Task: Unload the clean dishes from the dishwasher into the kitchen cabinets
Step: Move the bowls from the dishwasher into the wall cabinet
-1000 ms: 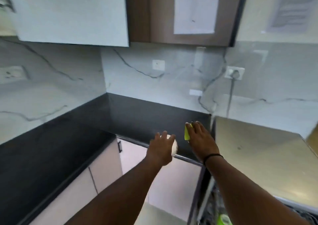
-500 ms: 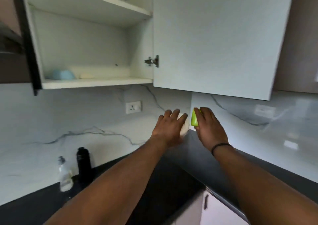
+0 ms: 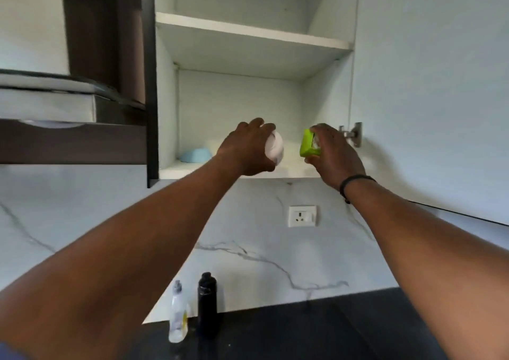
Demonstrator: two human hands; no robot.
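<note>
Both arms reach up toward the open wall cabinet. My left hand [image 3: 248, 150] grips a small white bowl [image 3: 275, 147], held on its side just in front of the lower shelf [image 3: 192, 171]. My right hand [image 3: 334, 155] grips a lime-green cup [image 3: 308, 143], also tilted, near the shelf's right end. A light blue bowl [image 3: 196, 154] sits upside down at the back left of that shelf. The upper shelf [image 3: 248, 30] shows nothing on it.
The cabinet door [image 3: 435, 97] stands open to the right, its hinge [image 3: 352, 135] close to my right hand. A range hood [image 3: 55, 106] juts out at left. On the black counter [image 3: 303, 329] stand a clear bottle [image 3: 177, 315] and a black bottle [image 3: 207, 301]. A wall socket [image 3: 302, 215] sits below the cabinet.
My view swung left and up from the counter corner to the open cabinet. Both hands rose with the white bowl and green cup to the level of the lower shelf.
</note>
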